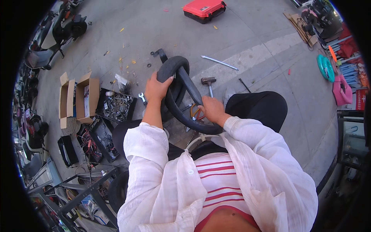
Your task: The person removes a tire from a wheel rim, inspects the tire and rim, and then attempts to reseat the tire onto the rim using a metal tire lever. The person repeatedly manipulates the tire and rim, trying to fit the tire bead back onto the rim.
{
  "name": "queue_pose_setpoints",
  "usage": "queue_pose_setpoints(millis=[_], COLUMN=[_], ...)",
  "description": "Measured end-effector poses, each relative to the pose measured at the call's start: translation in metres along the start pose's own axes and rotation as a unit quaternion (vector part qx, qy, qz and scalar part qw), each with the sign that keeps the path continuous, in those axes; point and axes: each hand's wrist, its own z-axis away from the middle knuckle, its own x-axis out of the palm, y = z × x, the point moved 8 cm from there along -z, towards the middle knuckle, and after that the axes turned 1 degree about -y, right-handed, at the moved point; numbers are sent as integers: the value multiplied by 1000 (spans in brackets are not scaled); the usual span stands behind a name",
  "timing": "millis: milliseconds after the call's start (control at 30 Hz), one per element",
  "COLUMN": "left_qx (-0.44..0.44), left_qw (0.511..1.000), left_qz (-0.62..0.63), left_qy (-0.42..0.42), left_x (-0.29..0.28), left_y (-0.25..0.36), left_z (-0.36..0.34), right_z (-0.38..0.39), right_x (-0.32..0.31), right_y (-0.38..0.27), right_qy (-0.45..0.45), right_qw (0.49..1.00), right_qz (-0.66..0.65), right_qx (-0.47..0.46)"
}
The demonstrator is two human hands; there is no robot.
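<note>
The left hand [156, 88] is clenching the top of a black tyre [172, 69], while the right hand [210, 109] is gripping the black inner tube [185, 118] looping out of it at five o'clock. Tyre and tube are sitting at the centre, just ahead of the person's knees. A hammer [209, 83] is lying at three o'clock of the tyre, a wrench [142, 96] at eight o'clock, a parts tray [116, 106] farther left, and a red case [204, 8] at twelve o'clock.

Open pavement [239, 34] ahead — hammer [209, 83], wrench [142, 97] and parts tray [116, 106] crowd the tyre [174, 83].
</note>
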Motion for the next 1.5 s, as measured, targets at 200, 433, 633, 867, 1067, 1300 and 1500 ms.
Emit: queue_pose_setpoints(millis=[200,433,633,867,1067,1300,1500], left_qx=[28,38,40,-8,-26,-53,32], left_qw=[999,999,998,999,999,999,999], left_qz=[18,22,27,17,5,7,9], left_qy=[20,26,50,43,39,7,-3], left_x=[-6,-6,-11,-17,-12,-16,-12], left_y=[-13,-5,-10,-10,0,-7,17], left_z=[19,53,56,41,26,17,10], right_z=[-47,-146,-160,-164,-150,-121,-107], right_x=[40,6,28,23,-20,-34,-22], right_y=[30,-14,-8,-22,-49,-71,-11], right_qy=[-37,149,137,-23,-46,-28,27], right_qw=[998,976,959,984,993,995,996], right_qz=[-24,-158,-235,-152,12,39,-79], right_qx=[42,-7,85,86,104,85,-17])
